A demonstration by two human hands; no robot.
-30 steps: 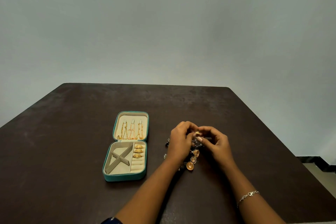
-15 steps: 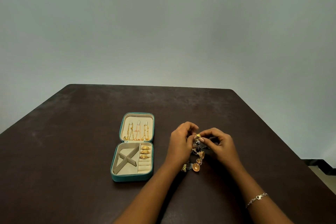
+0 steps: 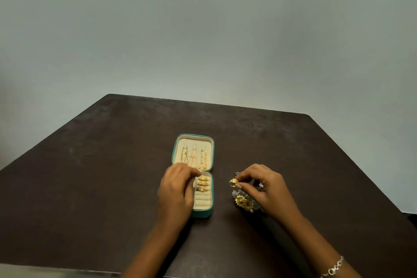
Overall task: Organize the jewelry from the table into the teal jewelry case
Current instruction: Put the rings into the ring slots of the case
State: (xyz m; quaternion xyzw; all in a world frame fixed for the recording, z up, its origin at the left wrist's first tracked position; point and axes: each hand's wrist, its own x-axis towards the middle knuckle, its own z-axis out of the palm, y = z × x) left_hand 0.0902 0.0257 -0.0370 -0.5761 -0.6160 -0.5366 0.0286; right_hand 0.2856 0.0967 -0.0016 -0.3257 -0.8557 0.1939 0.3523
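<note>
The teal jewelry case (image 3: 204, 213) lies open on the dark table (image 3: 101, 176). Three gold chains (image 3: 194, 156) hang in its lid, and three gold rings (image 3: 203, 184) sit in the cream ring rolls. My left hand (image 3: 177, 189) hovers over the case's left compartments and hides them; its fingers are loosely curled with nothing seen in them. My right hand (image 3: 268, 189), to the right of the case, pinches a gold ring (image 3: 233, 182) between thumb and forefinger. Under that hand lies a pile of gold and silver jewelry (image 3: 243, 201).
A pale wall rises behind the table's far edge. The table's right edge slants down toward the lower right corner. A silver bracelet (image 3: 334, 268) is on my right wrist.
My hands have parted. The left one moved left from the pile to over the case. The right one stays by the pile, holding the gold ring. The view has shifted left.
</note>
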